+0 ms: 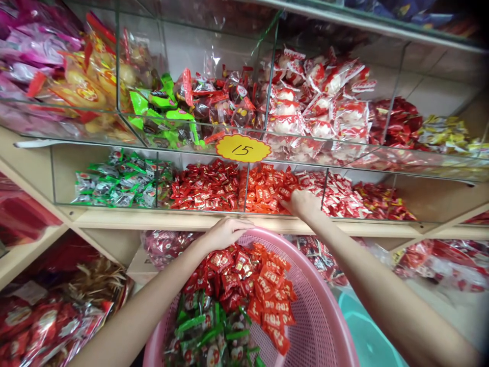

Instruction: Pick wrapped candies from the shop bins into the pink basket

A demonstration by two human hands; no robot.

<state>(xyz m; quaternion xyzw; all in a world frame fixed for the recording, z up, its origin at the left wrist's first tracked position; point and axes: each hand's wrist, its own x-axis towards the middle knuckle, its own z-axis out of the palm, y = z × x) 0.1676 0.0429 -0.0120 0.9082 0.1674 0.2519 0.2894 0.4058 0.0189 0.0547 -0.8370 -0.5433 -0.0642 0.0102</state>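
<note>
A pink plastic basket point(324, 285) with a perforated wall stands below the shelf edge. My left hand point(225, 232) is closed over its far rim. Inside lie red wrapped candies point(235, 270), orange-red packets with pale lettering point(273, 300) and green-and-clear wrapped candies point(214, 331). On the lower shelf, my right hand point(304, 204) reaches into the compartment of orange-red wrapped candies point(263, 188). Its fingers are curled down among them, and whatever they hold is hidden.
Clear dividers split the shelf. Green-wrapped candies point(122, 178), dark red candies point(206, 186) and white-and-red candies point(344, 196) fill neighbouring compartments. A yellow tag point(243, 148) marked 15 hangs on the upper front. A turquoise tub point(367, 331) stands at lower right.
</note>
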